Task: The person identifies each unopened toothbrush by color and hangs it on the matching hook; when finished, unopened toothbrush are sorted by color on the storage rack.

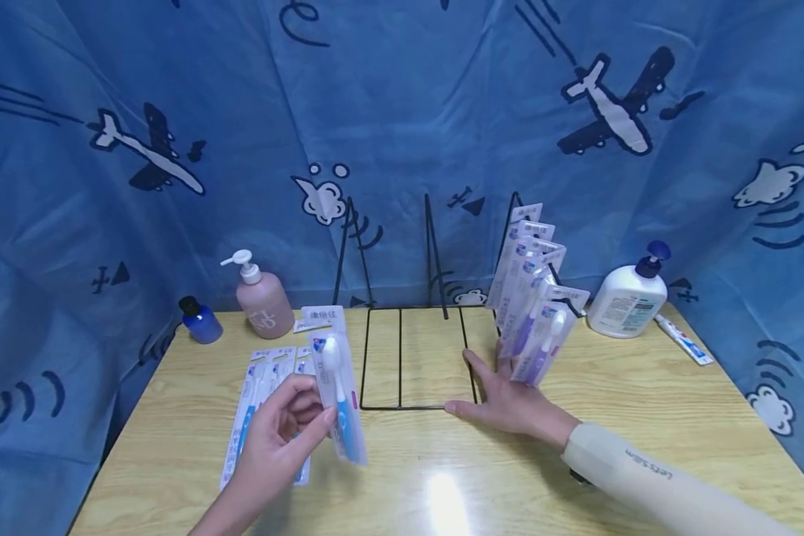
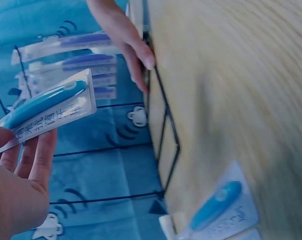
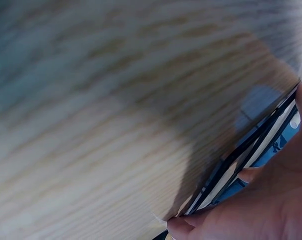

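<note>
My left hand (image 1: 284, 432) pinches a packaged toothbrush (image 1: 338, 387) with a blue handle, held upright above the table left of the black wire rack (image 1: 400, 357). In the left wrist view its blue handle (image 2: 46, 102) shows through the clear pack. My right hand (image 1: 509, 402) rests at the front right corner of the rack's base, thumb and fingers spread and touching the wires. Just above it, several packaged toothbrushes with purple handles (image 1: 543, 342) hang in a row on the rack's right arm. In the right wrist view the fingers lie along the dark wire (image 3: 230, 172).
More packaged blue toothbrushes (image 1: 248, 417) lie on the table (image 1: 174, 417) at left, partly behind my left hand. Behind them stand a pink pump bottle (image 1: 266, 305) and a small blue bottle (image 1: 202, 324). At right are a white pump bottle (image 1: 626, 301) and a toothpaste tube (image 1: 683, 339).
</note>
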{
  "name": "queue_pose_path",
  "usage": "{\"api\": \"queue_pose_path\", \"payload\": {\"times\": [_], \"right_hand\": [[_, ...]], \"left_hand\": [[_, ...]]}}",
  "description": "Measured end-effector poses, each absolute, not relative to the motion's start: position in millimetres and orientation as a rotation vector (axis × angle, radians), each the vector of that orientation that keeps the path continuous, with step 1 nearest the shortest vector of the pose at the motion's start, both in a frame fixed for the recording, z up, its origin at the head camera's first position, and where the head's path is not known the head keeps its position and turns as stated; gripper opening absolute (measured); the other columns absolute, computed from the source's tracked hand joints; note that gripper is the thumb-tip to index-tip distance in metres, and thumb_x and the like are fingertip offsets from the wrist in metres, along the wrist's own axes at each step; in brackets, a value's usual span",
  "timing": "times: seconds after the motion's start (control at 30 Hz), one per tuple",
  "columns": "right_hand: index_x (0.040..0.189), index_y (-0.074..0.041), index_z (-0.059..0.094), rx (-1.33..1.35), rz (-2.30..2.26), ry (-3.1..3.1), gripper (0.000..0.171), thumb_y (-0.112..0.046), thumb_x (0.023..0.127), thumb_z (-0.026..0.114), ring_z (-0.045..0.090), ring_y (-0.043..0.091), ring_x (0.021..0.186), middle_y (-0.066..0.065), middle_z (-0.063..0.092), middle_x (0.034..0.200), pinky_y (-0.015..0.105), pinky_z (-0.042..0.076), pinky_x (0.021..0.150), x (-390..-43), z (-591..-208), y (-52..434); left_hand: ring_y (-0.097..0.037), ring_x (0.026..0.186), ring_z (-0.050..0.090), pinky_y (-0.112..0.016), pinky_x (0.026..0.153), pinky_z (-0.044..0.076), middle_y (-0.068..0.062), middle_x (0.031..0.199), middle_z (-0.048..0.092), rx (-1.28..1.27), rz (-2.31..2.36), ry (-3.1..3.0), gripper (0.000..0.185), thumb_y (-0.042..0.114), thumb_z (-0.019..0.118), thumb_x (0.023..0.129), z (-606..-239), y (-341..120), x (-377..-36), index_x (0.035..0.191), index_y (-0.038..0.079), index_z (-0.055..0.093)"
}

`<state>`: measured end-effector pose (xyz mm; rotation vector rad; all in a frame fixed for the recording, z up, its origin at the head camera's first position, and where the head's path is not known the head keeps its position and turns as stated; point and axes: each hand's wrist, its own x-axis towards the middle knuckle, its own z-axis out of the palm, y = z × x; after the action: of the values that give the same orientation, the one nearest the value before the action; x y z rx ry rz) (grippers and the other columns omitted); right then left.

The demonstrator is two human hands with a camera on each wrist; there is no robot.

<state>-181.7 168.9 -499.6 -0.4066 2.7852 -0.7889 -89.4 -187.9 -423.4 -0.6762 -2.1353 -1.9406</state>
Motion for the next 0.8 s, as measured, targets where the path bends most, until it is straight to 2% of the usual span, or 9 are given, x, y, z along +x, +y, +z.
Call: {"api": "queue_pose_path", "payload": {"times": [0.3, 0.43, 0.57, 0.7, 0.8], "right_hand": [[0.176, -0.017, 0.025, -0.408, -0.778, 2.795, 0.11, -0.077, 0.094, 0.068, -0.01, 0.067, 0.154, 0.043, -0.025, 0.167, 0.083, 0.03, 0.111, -182, -503, 168], [0.176, -0.017, 0.026, -0.419, -0.789, 2.801, 0.109, -0.076, 0.095, 0.069, -0.008, 0.067, 0.154, 0.044, -0.023, 0.167, 0.082, 0.033, 0.11, -182, -502, 167], [0.176, -0.017, 0.024, -0.414, -0.808, 2.787, 0.109, -0.075, 0.096, 0.068, -0.005, 0.07, 0.153, 0.044, -0.023, 0.167, 0.081, 0.038, 0.107, -181, -500, 167], [0.176, -0.016, 0.023, -0.404, -0.81, 2.785, 0.109, -0.074, 0.096, 0.069, -0.004, 0.069, 0.153, 0.044, -0.022, 0.167, 0.082, 0.033, 0.109, -179, -498, 168], [0.176, -0.015, 0.025, -0.419, -0.813, 2.788, 0.109, -0.074, 0.096, 0.069, -0.005, 0.068, 0.154, 0.045, -0.021, 0.167, 0.083, 0.029, 0.111, -179, -498, 169]], "left_hand": [[-0.017, 0.097, 0.075, -0.031, 0.078, 0.064, -0.015, 0.11, 0.076, -0.636, -1.944, -2.137, 0.022, -0.013, 0.066, 0.102, -443, -191, -127, 0.123, -0.007, 0.061], [-0.018, 0.099, 0.07, -0.034, 0.078, 0.064, -0.013, 0.115, 0.071, -0.601, -1.924, -2.173, 0.022, -0.01, 0.067, 0.104, -441, -188, -148, 0.124, -0.003, 0.061], [-0.02, 0.1, 0.067, -0.036, 0.078, 0.065, -0.016, 0.115, 0.067, -0.562, -1.93, -2.179, 0.024, -0.01, 0.067, 0.104, -435, -185, -174, 0.126, -0.004, 0.061], [-0.02, 0.098, 0.068, -0.036, 0.078, 0.065, -0.018, 0.112, 0.067, -0.526, -1.959, -2.17, 0.027, -0.01, 0.067, 0.104, -430, -184, -203, 0.13, -0.006, 0.062], [-0.018, 0.098, 0.069, -0.036, 0.079, 0.065, -0.015, 0.113, 0.07, -0.468, -1.97, -2.164, 0.027, -0.006, 0.07, 0.104, -428, -184, -225, 0.13, -0.005, 0.063]]}}
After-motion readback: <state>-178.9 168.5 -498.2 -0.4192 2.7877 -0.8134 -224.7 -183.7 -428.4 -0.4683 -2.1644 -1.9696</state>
